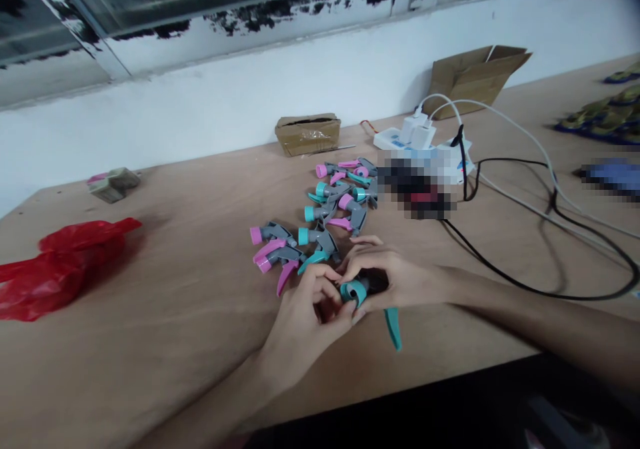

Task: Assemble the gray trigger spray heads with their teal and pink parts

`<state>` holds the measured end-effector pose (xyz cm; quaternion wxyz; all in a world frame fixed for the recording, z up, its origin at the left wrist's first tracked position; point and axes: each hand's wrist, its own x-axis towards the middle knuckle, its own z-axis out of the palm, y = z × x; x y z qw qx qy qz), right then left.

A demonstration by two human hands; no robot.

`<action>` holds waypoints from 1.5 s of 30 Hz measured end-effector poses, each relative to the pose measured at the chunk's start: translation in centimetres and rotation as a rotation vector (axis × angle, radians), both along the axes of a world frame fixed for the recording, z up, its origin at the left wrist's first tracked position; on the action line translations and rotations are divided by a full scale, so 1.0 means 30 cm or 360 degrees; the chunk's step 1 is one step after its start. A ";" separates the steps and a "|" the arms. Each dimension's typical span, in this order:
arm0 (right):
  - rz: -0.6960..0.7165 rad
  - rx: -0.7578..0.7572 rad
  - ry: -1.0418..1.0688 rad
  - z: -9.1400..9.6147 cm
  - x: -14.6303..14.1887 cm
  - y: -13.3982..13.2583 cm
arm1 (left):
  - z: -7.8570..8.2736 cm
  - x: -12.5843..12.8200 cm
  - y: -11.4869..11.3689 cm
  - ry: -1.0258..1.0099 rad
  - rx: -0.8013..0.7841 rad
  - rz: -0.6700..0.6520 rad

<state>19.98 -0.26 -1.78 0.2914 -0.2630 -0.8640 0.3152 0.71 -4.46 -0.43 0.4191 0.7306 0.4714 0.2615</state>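
Observation:
Near the table's front edge, my right hand (pixel 383 272) is wrapped round the body of a grey spray trigger head (pixel 355 292) with a teal collar. Its teal lever hangs down below that hand. My left hand (pixel 320 309) pinches at the teal collar from the other side, fingertips against it. The collar's opening faces toward me. Just beyond my hands lies a loose group of several more spray trigger heads (pixel 316 241), grey with pink or teal collars and levers.
A red plastic bag (pixel 65 269) lies at the left, with a small taped bundle (pixel 114 184) behind it. Along the wall stand a small cardboard box (pixel 309 136), a power strip (pixel 387 139) with chargers, and an open carton (pixel 465 82). Black and white cables (pixel 530 292) loop across the right side.

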 end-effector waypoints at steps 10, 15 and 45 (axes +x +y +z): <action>-0.0129 0.0257 0.0173 0.004 -0.029 -0.046 | 0.003 -0.026 0.038 -0.0170 -0.0377 -0.0135; -0.0216 0.0229 0.0249 0.002 -0.036 -0.045 | 0.017 -0.011 0.038 -0.0195 -0.0423 -0.0105; -0.0213 0.0327 0.0025 -0.004 -0.029 -0.053 | -0.007 -0.029 0.045 -0.0166 -0.0476 -0.0194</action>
